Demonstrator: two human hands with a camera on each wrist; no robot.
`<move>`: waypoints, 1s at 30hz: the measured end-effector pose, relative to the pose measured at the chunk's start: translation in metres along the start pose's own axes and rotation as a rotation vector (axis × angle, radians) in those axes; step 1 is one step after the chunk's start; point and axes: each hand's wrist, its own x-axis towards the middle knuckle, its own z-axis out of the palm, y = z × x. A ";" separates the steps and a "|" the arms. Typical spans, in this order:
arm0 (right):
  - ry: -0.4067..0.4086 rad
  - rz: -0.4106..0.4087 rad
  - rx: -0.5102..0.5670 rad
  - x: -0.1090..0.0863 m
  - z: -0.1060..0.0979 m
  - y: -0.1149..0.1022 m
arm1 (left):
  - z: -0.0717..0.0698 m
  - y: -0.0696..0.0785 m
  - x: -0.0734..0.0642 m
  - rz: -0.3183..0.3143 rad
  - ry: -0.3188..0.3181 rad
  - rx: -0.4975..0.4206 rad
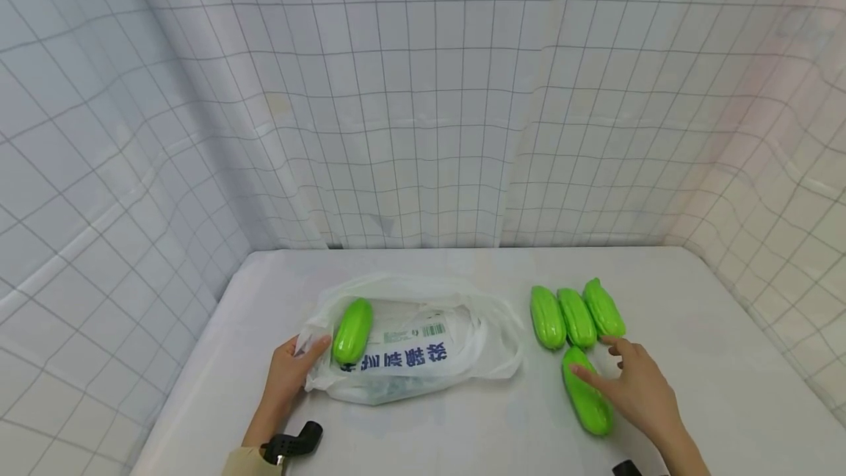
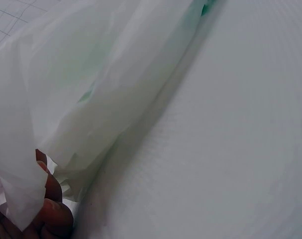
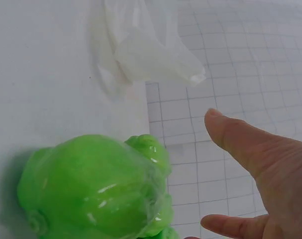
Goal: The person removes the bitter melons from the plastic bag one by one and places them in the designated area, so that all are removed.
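Observation:
A white plastic bag (image 1: pixel 489 347) lies on its side with its mouth spread, blue lettering and a barcode showing inside. My left hand (image 1: pixel 294 369) pinches its left edge between thumb and fingers; in the left wrist view the curled fingers (image 2: pixel 53 214) are partly covered by the film. One glossy bright green gourd (image 1: pixel 353 330) rests in the bag near that hand. At the right, my right hand (image 1: pixel 637 388) is held over the nearest loose gourd (image 1: pixel 587 402), thumb and fingers spread apart. The right wrist view shows nothing between its thumb and fingers, with the gourd (image 3: pixel 91 189) beside them.
Three more green gourds (image 1: pixel 576 316) lie side by side just beyond the nearest one. All stand on a white-covered table (image 1: pixel 463 439). White grid-patterned curtains (image 1: pixel 410 131) enclose it at the back and both sides.

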 end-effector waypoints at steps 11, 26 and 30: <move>0.225 -0.099 0.102 0.015 0.002 -0.031 | -0.002 0.000 -0.001 -0.009 -0.004 0.001; 0.184 -0.352 0.271 0.038 0.025 -0.095 | 0.000 0.001 0.001 -0.013 0.001 -0.004; 0.148 -0.410 0.296 0.041 0.032 -0.112 | 0.000 0.002 0.000 -0.019 0.004 0.002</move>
